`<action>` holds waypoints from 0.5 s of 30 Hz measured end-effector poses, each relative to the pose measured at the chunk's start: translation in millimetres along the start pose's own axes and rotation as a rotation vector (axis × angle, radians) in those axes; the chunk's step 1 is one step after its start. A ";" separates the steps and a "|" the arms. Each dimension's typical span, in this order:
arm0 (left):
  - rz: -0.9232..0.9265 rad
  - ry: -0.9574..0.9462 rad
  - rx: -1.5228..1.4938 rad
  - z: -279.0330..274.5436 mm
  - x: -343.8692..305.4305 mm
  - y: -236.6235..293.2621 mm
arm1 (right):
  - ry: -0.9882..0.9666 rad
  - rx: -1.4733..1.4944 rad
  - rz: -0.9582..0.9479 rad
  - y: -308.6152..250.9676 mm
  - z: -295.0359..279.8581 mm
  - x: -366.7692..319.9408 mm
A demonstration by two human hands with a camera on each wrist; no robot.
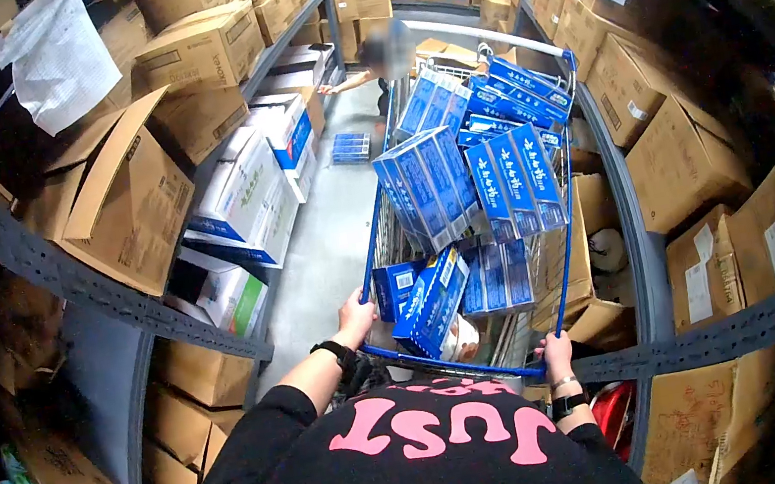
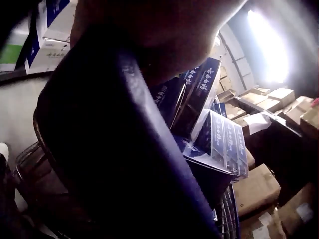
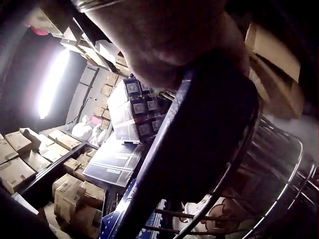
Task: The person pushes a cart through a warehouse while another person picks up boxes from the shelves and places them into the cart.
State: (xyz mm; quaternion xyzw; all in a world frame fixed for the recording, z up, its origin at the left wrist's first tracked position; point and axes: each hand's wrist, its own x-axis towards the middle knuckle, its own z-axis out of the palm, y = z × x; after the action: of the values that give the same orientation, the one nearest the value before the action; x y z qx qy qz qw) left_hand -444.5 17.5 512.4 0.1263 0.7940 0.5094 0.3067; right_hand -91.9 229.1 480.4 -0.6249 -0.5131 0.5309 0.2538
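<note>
A wire shopping cart (image 1: 568, 287) with a blue rim stands in front of me, piled with shrink-wrapped packs of blue boxes (image 1: 515, 185). At the near left corner of the rim, my left hand (image 1: 356, 319) grips the blue bar. On the right side, my right hand (image 1: 556, 355) holds the same bar. Both wrist views show the dark blue bar (image 2: 159, 134) running out from beneath the hand. A large blue pack (image 1: 427, 191) leans on top of the load, and a long blue box (image 1: 432, 305) lies tilted near my left hand. A white rounded item with brown markings (image 1: 462, 339) shows low in the cart.
Metal shelving with cardboard boxes (image 1: 679, 148) lines both sides of a narrow aisle. Another person (image 1: 389, 49), blurred, is at the cart's far end. A blue pack (image 1: 351, 147) lies on the floor (image 1: 300, 290). White cartons (image 1: 246, 198) jut from the left shelf.
</note>
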 end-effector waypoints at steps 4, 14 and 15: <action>0.099 0.033 0.272 4.1 -1.2 3.7 | 0.028 -0.042 0.000 -12.8 -1.7 -2.7; 0.132 0.022 0.267 2.5 12.8 -7.7 | 0.017 0.011 0.000 -22.9 4.2 -13.2; 0.126 0.021 0.266 2.7 11.5 -8.6 | 0.015 0.002 0.002 -23.9 3.3 -13.6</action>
State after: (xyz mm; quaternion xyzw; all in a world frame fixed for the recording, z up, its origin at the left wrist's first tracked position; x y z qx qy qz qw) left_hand -450.9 21.5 499.9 0.2102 0.8480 0.4194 0.2464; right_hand -102.6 224.2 505.4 -0.6292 -0.5098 0.5270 0.2578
